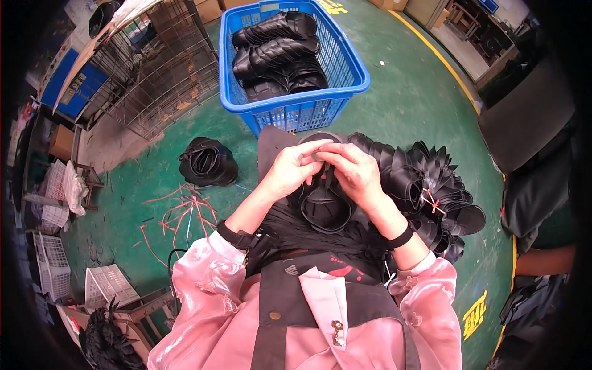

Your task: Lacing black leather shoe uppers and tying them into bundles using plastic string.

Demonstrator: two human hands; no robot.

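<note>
A black leather shoe upper (325,213) lies over my lap, its rounded opening facing up. At its far end my left hand (288,169) pinches it with fingers closed. My right hand (353,172) is closed there too, its fingertips meeting the left ones. The exact spot they grip is partly hidden by the fingers. To the right, nested bundles of similar black uppers (407,176) lie close to my right forearm, one tied with a red and white string (433,202). A rolled black bundle (208,161) sits apart on the floor to the left.
Ahead stands a blue plastic basket (296,103) holding stacked black bundles. Loose red and blue strings (188,213) lie on the green floor (139,203). A wire cage (154,74) is at the far left; white crates (111,285) are nearer. Dark padded panels (524,117) stand at the right.
</note>
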